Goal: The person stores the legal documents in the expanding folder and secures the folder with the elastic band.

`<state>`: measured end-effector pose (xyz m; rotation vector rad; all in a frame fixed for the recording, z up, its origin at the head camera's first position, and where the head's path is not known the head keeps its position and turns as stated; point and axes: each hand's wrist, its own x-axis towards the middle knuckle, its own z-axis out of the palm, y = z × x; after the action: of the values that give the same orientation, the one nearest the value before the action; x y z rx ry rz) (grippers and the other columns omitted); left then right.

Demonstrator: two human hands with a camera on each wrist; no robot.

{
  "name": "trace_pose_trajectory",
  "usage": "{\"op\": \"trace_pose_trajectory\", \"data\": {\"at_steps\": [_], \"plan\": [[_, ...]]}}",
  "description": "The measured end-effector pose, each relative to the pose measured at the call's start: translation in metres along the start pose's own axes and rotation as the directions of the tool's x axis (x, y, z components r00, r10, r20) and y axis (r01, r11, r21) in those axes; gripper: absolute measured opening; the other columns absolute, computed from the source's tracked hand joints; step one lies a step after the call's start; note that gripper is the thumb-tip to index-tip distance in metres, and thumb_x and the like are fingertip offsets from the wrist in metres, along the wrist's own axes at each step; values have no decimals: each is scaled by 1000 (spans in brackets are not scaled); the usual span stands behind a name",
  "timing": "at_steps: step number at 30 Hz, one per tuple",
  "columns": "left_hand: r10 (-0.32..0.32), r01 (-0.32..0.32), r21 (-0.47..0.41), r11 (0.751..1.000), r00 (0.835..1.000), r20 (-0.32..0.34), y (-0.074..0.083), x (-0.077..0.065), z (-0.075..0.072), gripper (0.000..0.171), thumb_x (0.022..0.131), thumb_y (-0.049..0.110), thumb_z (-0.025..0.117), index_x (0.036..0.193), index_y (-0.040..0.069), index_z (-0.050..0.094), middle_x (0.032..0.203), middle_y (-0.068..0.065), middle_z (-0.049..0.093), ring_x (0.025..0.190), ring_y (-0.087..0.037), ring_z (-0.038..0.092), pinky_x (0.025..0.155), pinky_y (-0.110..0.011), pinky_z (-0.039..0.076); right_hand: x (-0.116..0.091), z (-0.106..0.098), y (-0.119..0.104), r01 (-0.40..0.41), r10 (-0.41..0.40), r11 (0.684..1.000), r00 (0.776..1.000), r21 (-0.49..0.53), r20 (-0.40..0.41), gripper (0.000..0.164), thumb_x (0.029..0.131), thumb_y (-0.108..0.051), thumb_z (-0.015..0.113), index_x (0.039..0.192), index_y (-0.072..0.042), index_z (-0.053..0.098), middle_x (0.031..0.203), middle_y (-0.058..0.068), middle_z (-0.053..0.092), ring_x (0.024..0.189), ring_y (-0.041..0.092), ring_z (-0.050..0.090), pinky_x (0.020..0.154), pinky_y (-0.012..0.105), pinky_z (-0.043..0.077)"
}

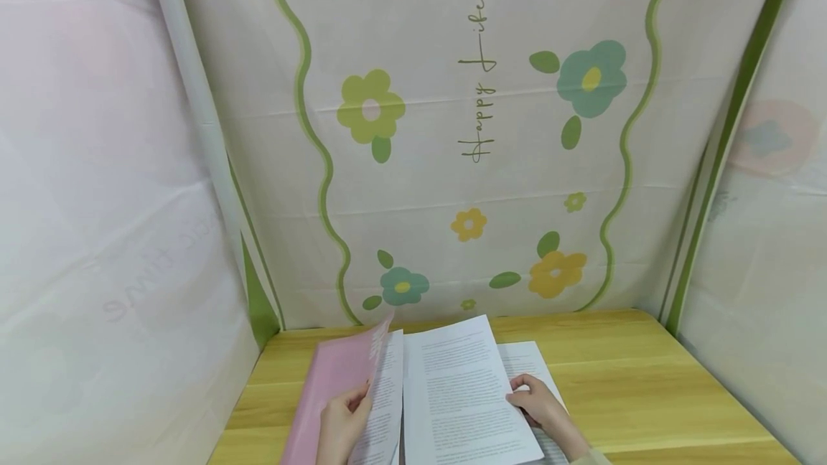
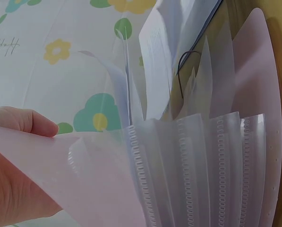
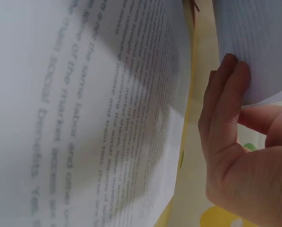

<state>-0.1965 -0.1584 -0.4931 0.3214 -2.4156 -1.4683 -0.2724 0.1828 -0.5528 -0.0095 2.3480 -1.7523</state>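
My left hand [image 1: 344, 418] pinches the raised edge of the pink cover of a folder [image 1: 329, 372]. In the left wrist view several clear plastic pockets [image 2: 192, 165] fan out beside the pink cover [image 2: 103, 184], with papers standing in them. My right hand [image 1: 541, 406] pinches the right edge of a printed sheet [image 1: 455, 386], which is tilted up. In the right wrist view the thumb and fingers meet at that sheet's edge [image 3: 261, 42]. Another printed sheet [image 1: 526, 359] lies partly hidden below it. Printed paper [image 1: 385, 386] also shows inside the folder.
Everything lies on a yellow wood-grain table [image 1: 620, 379]. A floral cloth [image 1: 426, 178] hangs behind it, and pale cloth panels [image 1: 116, 221] stand at both sides. A thin dark loop [image 2: 180, 71] sticks up among the pockets.
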Motion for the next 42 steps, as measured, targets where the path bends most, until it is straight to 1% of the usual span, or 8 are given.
{"op": "trace_pose_trajectory", "data": {"at_steps": [3,6,13,21,25,30,35,42], "plan": [[2,-2,6,1000,1000,-1,0,0,0,29,86,15,68,110,0,74,98,-14,78,87,-16,71,67,-19,49,0,1,0,-41,41,999,998,-5,-46,20,89,-5,60,103,6,53,74,3,68,56,8,60,50,24,49],[4,-4,15,1000,1000,-1,0,0,0,29,86,15,68,110,0,74,98,-13,78,89,-17,71,68,-19,49,-1,1,1,-54,54,999,997,8,-53,20,89,-4,60,104,7,52,78,5,69,63,11,66,55,26,54],[24,-23,49,999,999,-21,-1,-2,-1,27,83,14,68,107,4,76,97,-9,79,95,-18,70,75,-25,51,-6,-2,4,-17,17,999,1000,32,8,22,90,-5,57,105,9,50,81,6,69,62,10,65,53,24,51],[13,-12,45,999,1000,-22,-1,-2,0,27,84,15,68,107,3,76,97,-11,79,92,-21,72,73,-24,51,-3,-1,8,-54,55,998,997,22,-57,19,89,-4,59,103,7,52,79,6,67,61,11,63,53,26,51],[20,-19,51,999,999,-25,-1,-2,0,27,84,14,68,107,3,76,98,-11,78,93,-22,72,73,-25,52,-3,0,8,-57,58,998,996,18,-63,19,89,-4,59,103,7,52,77,4,68,59,9,62,52,24,49],[26,-25,53,998,999,-24,-1,-3,-1,26,85,15,68,107,3,76,96,-10,79,93,-21,72,74,-25,52,-4,-1,7,-28,28,1000,999,-2,-32,20,89,-6,59,103,7,52,72,2,65,51,5,52,47,19,39],[18,-17,60,998,1000,-13,-1,-1,-1,28,84,15,67,108,2,75,99,-12,78,94,-23,72,74,-25,52,-5,0,6,-5,4,999,1000,38,13,21,90,-6,58,104,8,50,78,4,68,59,7,61,52,22,48],[2,-2,53,999,1000,-7,0,0,1,28,85,15,67,108,1,75,99,-13,78,92,-22,73,72,-24,51,-4,1,4,-5,3,999,999,47,42,22,92,-8,56,106,8,49,82,6,69,62,9,63,55,25,51]]}}
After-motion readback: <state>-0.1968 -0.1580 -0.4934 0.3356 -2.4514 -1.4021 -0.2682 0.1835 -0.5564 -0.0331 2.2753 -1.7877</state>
